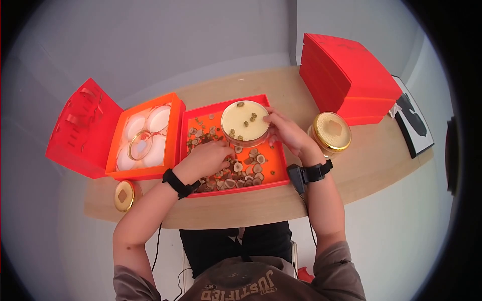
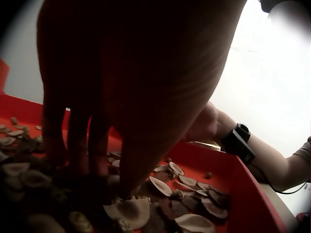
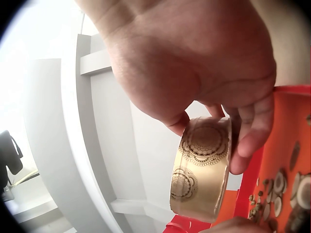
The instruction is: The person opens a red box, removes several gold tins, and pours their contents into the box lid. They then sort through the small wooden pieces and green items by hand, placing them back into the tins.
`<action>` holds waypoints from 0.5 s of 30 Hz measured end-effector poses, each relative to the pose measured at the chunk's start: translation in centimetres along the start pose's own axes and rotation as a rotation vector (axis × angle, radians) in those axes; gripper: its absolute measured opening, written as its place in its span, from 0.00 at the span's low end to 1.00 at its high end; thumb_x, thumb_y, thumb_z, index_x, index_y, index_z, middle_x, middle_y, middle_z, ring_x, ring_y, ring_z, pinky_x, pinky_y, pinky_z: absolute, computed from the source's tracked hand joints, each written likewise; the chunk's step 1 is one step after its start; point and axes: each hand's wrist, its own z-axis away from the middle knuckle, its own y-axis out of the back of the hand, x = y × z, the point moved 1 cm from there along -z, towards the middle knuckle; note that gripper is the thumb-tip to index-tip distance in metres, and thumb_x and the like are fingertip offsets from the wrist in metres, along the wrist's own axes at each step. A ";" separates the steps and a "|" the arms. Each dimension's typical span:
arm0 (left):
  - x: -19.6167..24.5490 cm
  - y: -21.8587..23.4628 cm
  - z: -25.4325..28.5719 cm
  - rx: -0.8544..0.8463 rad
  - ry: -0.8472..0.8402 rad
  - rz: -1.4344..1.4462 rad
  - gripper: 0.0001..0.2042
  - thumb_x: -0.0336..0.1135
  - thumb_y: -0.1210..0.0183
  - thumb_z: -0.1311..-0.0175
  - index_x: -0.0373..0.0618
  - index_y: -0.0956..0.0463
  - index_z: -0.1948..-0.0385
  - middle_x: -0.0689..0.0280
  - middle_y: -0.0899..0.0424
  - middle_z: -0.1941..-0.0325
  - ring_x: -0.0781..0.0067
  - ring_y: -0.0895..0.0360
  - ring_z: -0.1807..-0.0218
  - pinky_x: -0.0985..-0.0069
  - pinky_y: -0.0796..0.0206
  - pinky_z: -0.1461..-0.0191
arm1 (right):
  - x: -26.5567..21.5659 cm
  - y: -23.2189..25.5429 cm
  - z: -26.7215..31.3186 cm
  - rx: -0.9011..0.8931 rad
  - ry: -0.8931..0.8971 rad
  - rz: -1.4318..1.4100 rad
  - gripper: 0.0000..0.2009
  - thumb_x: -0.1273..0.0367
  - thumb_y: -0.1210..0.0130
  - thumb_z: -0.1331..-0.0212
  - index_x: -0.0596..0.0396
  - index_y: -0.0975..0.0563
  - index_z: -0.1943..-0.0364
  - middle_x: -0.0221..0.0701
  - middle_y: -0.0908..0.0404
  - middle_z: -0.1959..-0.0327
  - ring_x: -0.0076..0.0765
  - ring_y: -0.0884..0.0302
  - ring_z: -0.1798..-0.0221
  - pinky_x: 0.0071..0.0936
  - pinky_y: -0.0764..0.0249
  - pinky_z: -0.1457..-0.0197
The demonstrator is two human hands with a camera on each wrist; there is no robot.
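My right hand (image 1: pixel 288 131) holds a round container (image 1: pixel 245 118) by its side, thumb on one side and fingers on the other. Its wall (image 3: pixel 201 170) is gold with dark lacy medallions in the right wrist view. Several small greenish-brown buds (image 1: pixel 252 117) lie on its cream-coloured round face. My left hand (image 1: pixel 208 158) reaches down into a red tray (image 1: pixel 276 173) with an orange floor. In the left wrist view its fingers (image 2: pixel 77 141) point down, fairly straight, into a pile of pale, brown-edged dried slices (image 2: pixel 131 213) mixed with buds. The fingertips are partly hidden in shadow.
Left of the tray stands an open red-and-orange box (image 1: pixel 178 115) with round white recesses and a clear gold-rimmed round piece (image 1: pixel 140 145). Gold-lidded jars stand at right (image 1: pixel 332 131) and front left (image 1: pixel 124 195). Red boxes (image 1: pixel 346 75) are stacked behind, near a black-edged panel (image 1: pixel 414 118).
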 end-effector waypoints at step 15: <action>0.1 0.5 0.4 -0.013 0.013 0.059 0.10 0.31 0.40 0.37 0.47 0.20 0.55 0.58 0.17 0.53 0.55 0.17 0.52 0.58 0.24 0.49 | 0.0 -0.2 0.1 0.027 0.001 0.009 0.24 0.59 0.52 0.27 0.54 0.33 0.32 0.29 0.19 0.60 0.24 0.19 0.65 0.22 0.25 0.65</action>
